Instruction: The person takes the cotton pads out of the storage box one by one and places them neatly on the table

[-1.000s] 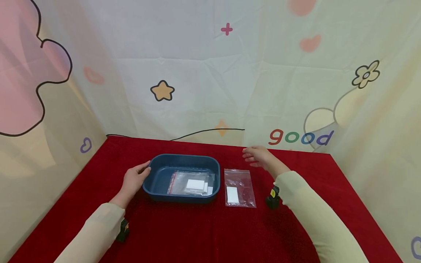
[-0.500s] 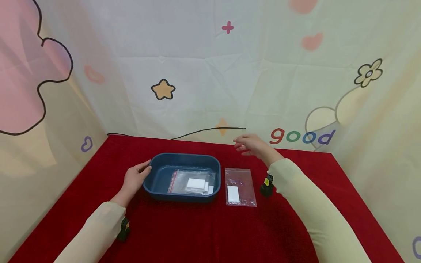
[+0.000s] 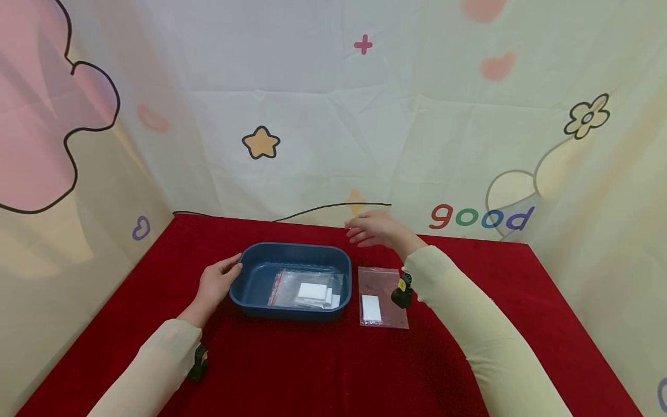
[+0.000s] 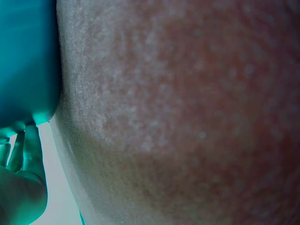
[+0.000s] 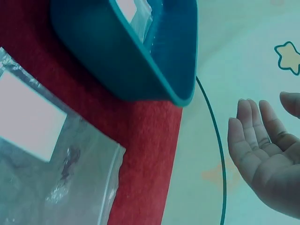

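Observation:
A dark blue rectangular tub (image 3: 290, 313) stands on the red cloth, with clear zip bags (image 3: 285, 289) holding white cards lying inside at its right. My left hand (image 3: 213, 286) touches the tub's left end with its fingertips; in the left wrist view its fingers (image 4: 33, 152) lie fairly straight against the outer wall. To the right of the tub a separate zip bag (image 3: 370, 281) lies flat, with a white card (image 3: 372, 308) in its lower left. My right hand (image 3: 377, 227) hovers behind the tub's back right corner, fingers loosely extended, holding nothing.
Red cloth (image 3: 271, 370) covers the table. A printed curtain (image 3: 312, 145) rises directly behind its back edge and along both sides. A small black device (image 3: 402, 292) on my right wrist partly covers the separate bag in the head view.
My right hand has moved left and slightly away from me, passing over the back of the separate bag towards the tub. My left hand, the tub and the bags have stayed put.

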